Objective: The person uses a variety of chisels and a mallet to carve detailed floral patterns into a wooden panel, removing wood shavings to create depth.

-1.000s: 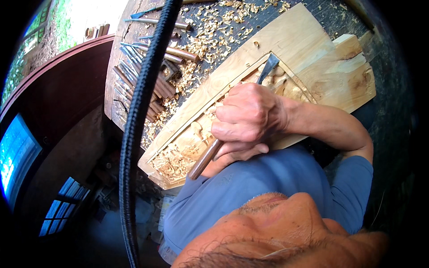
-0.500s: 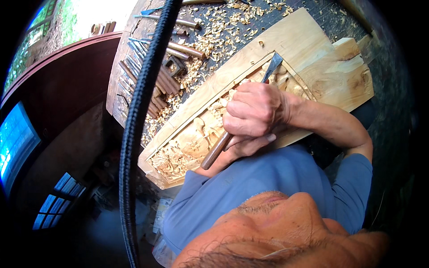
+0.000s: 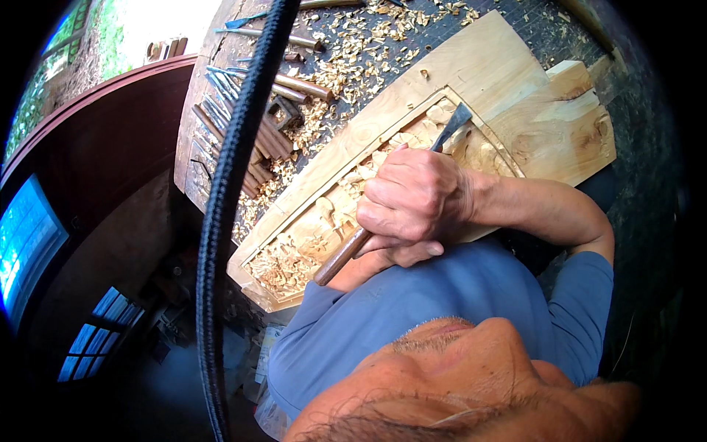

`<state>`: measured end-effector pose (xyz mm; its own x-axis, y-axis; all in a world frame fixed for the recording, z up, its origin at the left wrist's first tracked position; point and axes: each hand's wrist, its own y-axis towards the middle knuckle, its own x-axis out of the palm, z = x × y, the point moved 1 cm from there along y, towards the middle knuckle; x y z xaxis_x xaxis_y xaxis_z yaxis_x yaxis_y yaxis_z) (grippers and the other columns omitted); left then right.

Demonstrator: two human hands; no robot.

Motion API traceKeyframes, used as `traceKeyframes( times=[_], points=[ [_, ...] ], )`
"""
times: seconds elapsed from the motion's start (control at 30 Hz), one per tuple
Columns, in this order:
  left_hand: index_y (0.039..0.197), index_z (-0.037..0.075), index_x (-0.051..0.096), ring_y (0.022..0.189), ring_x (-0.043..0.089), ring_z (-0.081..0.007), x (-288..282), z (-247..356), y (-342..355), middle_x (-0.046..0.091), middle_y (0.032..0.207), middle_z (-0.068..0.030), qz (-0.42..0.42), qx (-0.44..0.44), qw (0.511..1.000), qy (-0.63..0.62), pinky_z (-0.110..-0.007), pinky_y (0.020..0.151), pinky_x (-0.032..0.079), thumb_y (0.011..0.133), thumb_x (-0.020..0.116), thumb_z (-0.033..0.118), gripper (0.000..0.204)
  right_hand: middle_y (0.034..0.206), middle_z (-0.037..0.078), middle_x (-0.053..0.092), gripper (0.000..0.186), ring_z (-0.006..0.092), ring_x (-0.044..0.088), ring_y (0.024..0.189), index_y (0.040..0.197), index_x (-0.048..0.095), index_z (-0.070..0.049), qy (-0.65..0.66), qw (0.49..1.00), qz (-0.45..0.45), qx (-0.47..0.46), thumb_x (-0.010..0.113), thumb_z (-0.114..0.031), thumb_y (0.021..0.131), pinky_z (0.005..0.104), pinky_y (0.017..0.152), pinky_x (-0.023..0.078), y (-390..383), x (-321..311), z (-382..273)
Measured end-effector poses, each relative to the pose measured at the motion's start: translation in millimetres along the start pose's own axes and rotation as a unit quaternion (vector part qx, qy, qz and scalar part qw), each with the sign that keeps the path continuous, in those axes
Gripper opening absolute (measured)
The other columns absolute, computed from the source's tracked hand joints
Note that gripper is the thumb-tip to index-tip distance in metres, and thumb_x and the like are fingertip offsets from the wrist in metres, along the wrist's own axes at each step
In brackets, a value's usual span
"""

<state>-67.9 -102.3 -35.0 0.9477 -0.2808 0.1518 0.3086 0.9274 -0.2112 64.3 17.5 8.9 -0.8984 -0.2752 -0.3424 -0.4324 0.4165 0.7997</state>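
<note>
My right hand [image 3: 414, 193] is closed around a wood-carving chisel [image 3: 343, 256], its fist over the upper handle. The brown handle slants to the lower left, and the flat, flared steel blade points to the upper right, over the carved recess. Under the right hand lies my left hand [image 3: 409, 255]. Its thumb shows below the right wrist; its other fingers are mostly hidden. Both hands are above a pale wooden board [image 3: 471, 62] with a framed panel of relief carving [image 3: 302, 247] cut into it. Part of the carving is covered by my hands.
Many chisels with wooden handles [image 3: 272, 140] lie at the left of the dark workbench [image 3: 247, 13]. Curled wood shavings [image 3: 361, 55] are scattered behind the board. A black braided cable [image 3: 221, 199] crosses the view at the left. A barred window [image 3: 96, 335] shows at the lower left.
The chisel has shifted back toward the lower left with my right hand, its blade now slightly nearer to me. My left hand has moved a little with it. The board looks still.
</note>
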Motion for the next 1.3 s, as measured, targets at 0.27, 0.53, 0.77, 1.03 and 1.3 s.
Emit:
traceKeyframes(
  times=[0.27, 0.53, 0.77, 1.03, 1.3],
  points=[
    [0.164, 0.001, 0.041, 0.129, 0.067, -0.0310, -5, 13, 21, 0.067, 0.145, -0.0196, 0.018, 0.018, 0.999, -0.034, -0.043, 0.109, 0.054, 0.093, 0.088, 0.030, 0.090, 0.070, 0.003, 0.050, 0.039, 0.0218, 0.062, 0.059, 0.079, 0.056, -0.009, 0.028, 0.999, -0.031, -0.035, 0.077, -0.041, 0.086, 0.0390, 0.056, 0.053, -3, -5, 0],
    [0.167, 0.001, 0.037, 0.123, 0.073, -0.0322, 7, 17, 40, 0.070, 0.141, -0.0214, 0.009, 0.096, 0.995, 0.017, -0.042, 0.103, 0.060, 0.093, 0.090, 0.033, 0.096, 0.068, 0.005, 0.052, 0.044, 0.0226, 0.062, 0.060, 0.072, 0.055, -0.009, -0.112, 0.993, -0.007, -0.036, 0.073, -0.040, 0.096, 0.0393, 0.064, 0.059, -6, -16, -29],
    [0.169, 0.001, 0.034, 0.117, 0.078, -0.0332, 25, 29, 24, 0.073, 0.138, -0.0231, 0.020, 0.284, 0.922, 0.262, -0.041, 0.098, 0.064, 0.093, 0.091, 0.036, 0.101, 0.099, 0.015, 0.080, 0.062, 0.0268, 0.080, 0.093, 0.089, 0.069, -0.006, -0.387, 0.919, 0.066, 0.037, 0.051, -0.059, 0.114, 0.0385, 0.084, 0.064, -42, -88, -73],
    [0.140, 0.005, 0.073, 0.059, 0.064, -0.0222, 75, 32, 39, 0.065, 0.075, -0.0048, 0.044, 0.374, 0.767, 0.520, -0.036, 0.054, 0.051, 0.085, 0.085, 0.003, 0.056, 0.071, 0.015, 0.067, 0.083, 0.0257, 0.064, 0.054, 0.100, 0.070, 0.007, -0.259, 0.936, 0.222, 0.090, 0.028, -0.061, 0.119, 0.0365, 0.050, 0.051, -118, -91, -115],
    [0.127, 0.012, 0.079, 0.060, 0.058, -0.0223, 64, 14, 61, 0.058, 0.076, -0.0048, 0.117, 0.353, 0.753, 0.542, -0.038, 0.054, 0.045, 0.078, 0.079, 0.004, 0.050, 0.110, 0.029, 0.078, 0.045, 0.0398, 0.079, 0.085, 0.132, 0.071, 0.011, -0.141, 0.953, 0.129, 0.234, 0.071, -0.025, 0.107, 0.0439, 0.076, 0.064, -151, -66, -114]
  ],
)
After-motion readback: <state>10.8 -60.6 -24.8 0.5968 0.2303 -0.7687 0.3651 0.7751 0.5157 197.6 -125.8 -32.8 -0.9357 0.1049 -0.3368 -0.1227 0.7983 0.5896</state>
